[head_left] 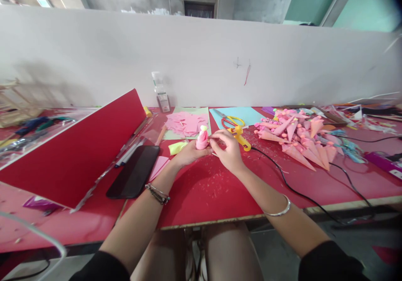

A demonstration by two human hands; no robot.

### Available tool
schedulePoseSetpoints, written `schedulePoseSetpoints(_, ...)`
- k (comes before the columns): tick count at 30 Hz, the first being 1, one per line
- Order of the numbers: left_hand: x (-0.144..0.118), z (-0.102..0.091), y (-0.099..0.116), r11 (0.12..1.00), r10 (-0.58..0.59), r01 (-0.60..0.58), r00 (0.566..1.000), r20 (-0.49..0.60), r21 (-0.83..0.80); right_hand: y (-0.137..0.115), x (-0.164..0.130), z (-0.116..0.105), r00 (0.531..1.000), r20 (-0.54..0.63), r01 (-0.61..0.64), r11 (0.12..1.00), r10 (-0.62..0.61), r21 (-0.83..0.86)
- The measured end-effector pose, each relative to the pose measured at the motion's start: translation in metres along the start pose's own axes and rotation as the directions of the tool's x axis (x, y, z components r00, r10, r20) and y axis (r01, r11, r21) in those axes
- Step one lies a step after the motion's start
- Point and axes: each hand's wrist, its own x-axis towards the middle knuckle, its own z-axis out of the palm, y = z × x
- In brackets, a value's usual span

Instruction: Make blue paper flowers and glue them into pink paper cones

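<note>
The lower part of the small rolled pink paper cone point(202, 140) is hidden behind the fingers. Its long axis stands near upright, pale tip up, above the red table point(204, 193). Left hand point(188, 153) grasps its base; right hand point(228, 147) pinches its side.

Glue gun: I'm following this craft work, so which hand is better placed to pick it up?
Probably the right hand: the glue gun lies just beyond it, while the left hand holds the pink paper roll.
</note>
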Motion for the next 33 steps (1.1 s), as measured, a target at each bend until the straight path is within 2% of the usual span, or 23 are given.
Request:
schedulePoseSetpoints(3, 0.0007, 0.0004, -0.0007, 0.999, 0.019, -0.019, 1.0, 0.011, -0.044, -0.0015, -0.0004, -0.0003, 1.0, -0.021, -0.005, 1.0, 0.005, -0.003)
schedulePoseSetpoints(8, 0.0015, -0.0001, -0.0024, 0.997, 0.027, -0.026, 1.0, 0.016, -0.07, -0.0005, 0.0003, -0.0011, 1.0, 0.01, 0.024, 1.0, -0.024, -0.006)
schedulePoseSetpoints(13, 0.0014, 0.0001, -0.0027, 0.998, 0.008, -0.009, 1.0, -0.008, -0.057, 0.0, 0.0001, 0.0001, 1.0, 0.017, 0.02, 1.0, -0.02, -0.005)
schedulePoseSetpoints(19, 0.003, -0.0004, -0.0021, 0.995, 0.028, -0.034, 0.998, -0.065, -0.091, 0.0013, -0.0009, -0.0004, 0.998, -0.05, -0.049, 0.998, 0.047, -0.037)
schedulePoseSetpoints(21, 0.0036, -0.001, -0.0019, 0.988, 0.024, -0.037, 0.995, -0.092, -0.15, 0.003, -0.0009, -0.0002, 0.998, -0.044, -0.051, 0.997, 0.048, -0.061)
schedulePoseSetpoints(26, 0.0048, -0.0007, -0.0038, 0.919, 0.005, -0.051, 0.993, -0.118, -0.391, 0.0047, -0.0006, 0.0012, 0.999, 0.053, 0.018, 0.995, -0.013, -0.101)
schedulePoseSetpoints(33, 0.0076, -0.0004, -0.008, 0.894, -0.002, -0.062, 0.99, -0.141, -0.445, 0.0026, -0.0005, 0.0001, 0.997, 0.051, 0.064, 0.984, -0.057, -0.163)
